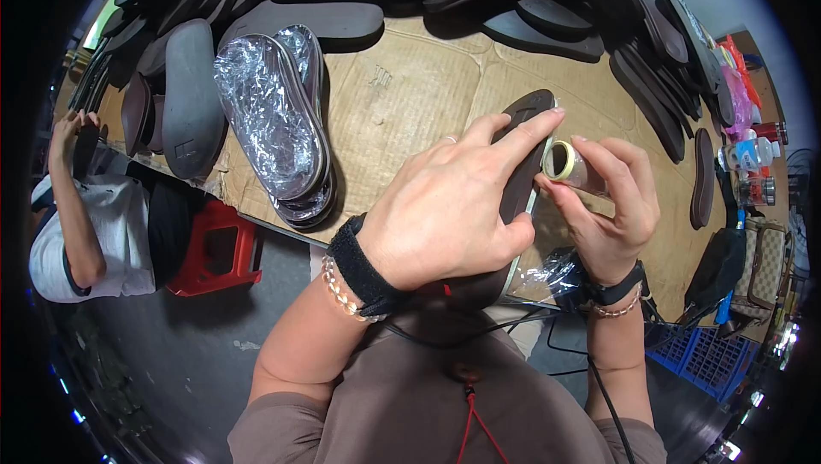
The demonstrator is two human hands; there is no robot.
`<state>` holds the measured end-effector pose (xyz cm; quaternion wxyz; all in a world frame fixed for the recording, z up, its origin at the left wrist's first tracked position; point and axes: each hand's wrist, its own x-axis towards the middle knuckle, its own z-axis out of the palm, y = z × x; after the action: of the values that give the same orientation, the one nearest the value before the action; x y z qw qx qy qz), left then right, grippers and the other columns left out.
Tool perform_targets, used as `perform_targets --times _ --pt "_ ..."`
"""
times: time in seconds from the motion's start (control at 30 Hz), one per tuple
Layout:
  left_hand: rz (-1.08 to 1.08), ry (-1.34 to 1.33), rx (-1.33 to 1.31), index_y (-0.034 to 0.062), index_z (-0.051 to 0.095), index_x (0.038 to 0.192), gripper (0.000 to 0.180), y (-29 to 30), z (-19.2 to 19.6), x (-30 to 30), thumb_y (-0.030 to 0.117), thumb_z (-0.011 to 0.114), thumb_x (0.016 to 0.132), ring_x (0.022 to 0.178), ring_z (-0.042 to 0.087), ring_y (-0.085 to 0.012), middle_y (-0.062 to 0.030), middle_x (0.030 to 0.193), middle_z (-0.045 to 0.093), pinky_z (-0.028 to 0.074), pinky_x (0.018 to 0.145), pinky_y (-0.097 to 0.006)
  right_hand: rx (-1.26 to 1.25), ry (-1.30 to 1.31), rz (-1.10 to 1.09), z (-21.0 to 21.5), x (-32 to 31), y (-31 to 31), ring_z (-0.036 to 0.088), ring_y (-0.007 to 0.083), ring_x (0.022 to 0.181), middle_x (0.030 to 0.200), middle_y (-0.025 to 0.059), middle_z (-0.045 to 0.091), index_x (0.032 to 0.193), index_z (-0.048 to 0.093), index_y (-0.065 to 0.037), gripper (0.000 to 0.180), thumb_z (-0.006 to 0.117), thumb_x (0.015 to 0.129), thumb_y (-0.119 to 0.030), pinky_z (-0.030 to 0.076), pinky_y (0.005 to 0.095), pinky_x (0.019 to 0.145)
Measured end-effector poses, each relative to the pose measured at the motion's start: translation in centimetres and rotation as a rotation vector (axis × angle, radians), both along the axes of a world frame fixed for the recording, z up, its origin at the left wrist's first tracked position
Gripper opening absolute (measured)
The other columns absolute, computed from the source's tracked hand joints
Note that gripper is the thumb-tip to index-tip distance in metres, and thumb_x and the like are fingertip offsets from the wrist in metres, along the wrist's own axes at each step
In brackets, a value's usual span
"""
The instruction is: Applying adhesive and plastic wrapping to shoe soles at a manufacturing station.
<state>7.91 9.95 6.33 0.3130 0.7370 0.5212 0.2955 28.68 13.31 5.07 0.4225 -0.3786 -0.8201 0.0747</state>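
Dark sole [517, 186] at frame centre, slightly right, lying aslant, its far end toward the top. Left hand [449, 203] laid over it, fingers spread, index fingertip near the far end, thumb apart at the right edge; pressing down or only resting, cannot tell. Right hand [620, 207] just right of the sole, fingers curled round a roll [590, 175] with pale yellow rim, hollow end facing the sole's edge; contact between the two unclear. Crumpled clear film [547, 274] below the roll. All on a cardboard-covered table [402, 88]. Left of centre: film-wrapped soles [269, 122], stacked. Loose dark soles [329, 23] heaped along the top. Far left: another person [107, 233], red stool [214, 246] nearby. Lower right: blue crate [697, 361].
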Motion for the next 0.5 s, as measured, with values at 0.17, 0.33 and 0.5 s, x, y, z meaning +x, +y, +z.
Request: perform_targets --times 0.17,0.33,0.5 --pt "0.021 -0.041 0.041 0.0135 0.045 0.152 0.078 0.05 -0.17 0.03 0.016 0.067 0.077 0.112 0.063 -0.0425 -0.0206 0.129 0.060 0.054 0.095 -0.047 0.033 -0.034 0.003 0.19 -0.12 0.02 0.066 0.0195 0.080 0.101 0.0099 0.064 0.111 0.074 -0.002 0.046 0.092 0.069 -0.006 0.056 0.0302 0.066" --pt "0.057 -0.045 0.023 0.0140 0.052 0.144 0.065 0.33 -0.03 0.42 0.016 0.068 0.081 0.107 0.065 -0.0408 -0.0193 0.118 0.065 0.054 0.092 -0.047 -0.032 -0.023 -0.004 0.14 -0.23 -0.06 0.065 0.0200 0.079 0.099 0.0095 0.065 0.110 0.073 -0.002 0.045 0.092 0.070 -0.008 0.055 0.0310 0.065" --pt "0.093 -0.009 0.054 0.0133 0.056 0.138 0.056 0.74 0.10 0.80 0.017 0.069 0.084 0.103 0.065 -0.0398 -0.0187 0.110 0.067 0.054 0.091 -0.046 -0.261 -0.117 -0.056 0.46 0.22 -0.46 0.066 0.0259 0.078 0.095 0.0147 0.065 0.110 0.068 -0.003 0.041 0.088 0.077 -0.015 0.052 0.0348 0.065"
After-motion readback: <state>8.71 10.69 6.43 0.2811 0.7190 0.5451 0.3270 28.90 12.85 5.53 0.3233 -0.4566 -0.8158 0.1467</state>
